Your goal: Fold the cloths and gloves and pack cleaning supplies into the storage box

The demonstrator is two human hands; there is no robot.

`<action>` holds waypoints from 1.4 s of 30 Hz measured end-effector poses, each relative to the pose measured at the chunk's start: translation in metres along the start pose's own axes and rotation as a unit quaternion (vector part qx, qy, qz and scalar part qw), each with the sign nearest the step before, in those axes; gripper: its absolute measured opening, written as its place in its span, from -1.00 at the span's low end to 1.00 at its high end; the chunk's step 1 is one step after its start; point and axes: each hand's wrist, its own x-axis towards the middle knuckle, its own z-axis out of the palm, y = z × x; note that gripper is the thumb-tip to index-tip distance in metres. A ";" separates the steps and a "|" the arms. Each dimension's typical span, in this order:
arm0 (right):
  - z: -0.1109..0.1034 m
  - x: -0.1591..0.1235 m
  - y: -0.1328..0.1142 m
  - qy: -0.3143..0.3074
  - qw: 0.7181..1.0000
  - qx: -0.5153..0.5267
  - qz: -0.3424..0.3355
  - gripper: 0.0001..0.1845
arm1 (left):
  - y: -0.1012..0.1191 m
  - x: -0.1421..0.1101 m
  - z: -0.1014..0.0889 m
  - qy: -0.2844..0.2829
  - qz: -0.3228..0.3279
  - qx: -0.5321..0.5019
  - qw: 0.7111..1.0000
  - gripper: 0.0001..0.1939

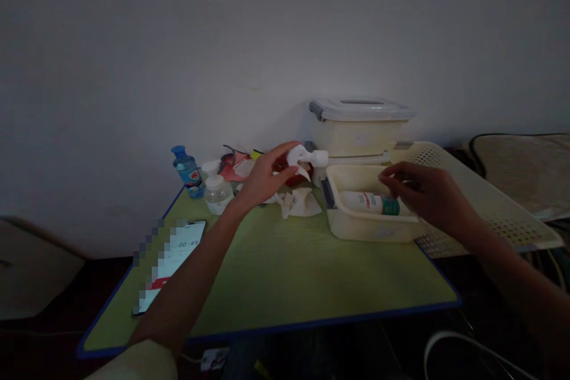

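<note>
My left hand (269, 175) is closed around a white spray trigger head (307, 157), held above the table with its collar to the right. A pale strip runs rightward behind the collar; I cannot tell whether it is a tube or a box edge. Over the cream open bin (374, 230), my right hand (423, 190) has its fingers curled together; anything between them is hidden. A white bottle with a green band (365, 202) lies on its side in that bin, just left of and below my right fingers. Crumpled white tissue (303, 203) lies beneath the spray head.
A lidded cream box (360, 130) stands at the back. To the right is a perforated basket (481, 196). A blue bottle (189, 173), a clear jar (218, 195) and a pink item (238, 167) stand at the left rear. A phone (178, 255) lies on the green table (285, 279).
</note>
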 end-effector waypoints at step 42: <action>0.014 0.036 0.133 -0.193 0.889 -0.413 0.045 -0.78 | -0.057 0.073 0.117 -0.294 0.071 0.633 0.712 -0.80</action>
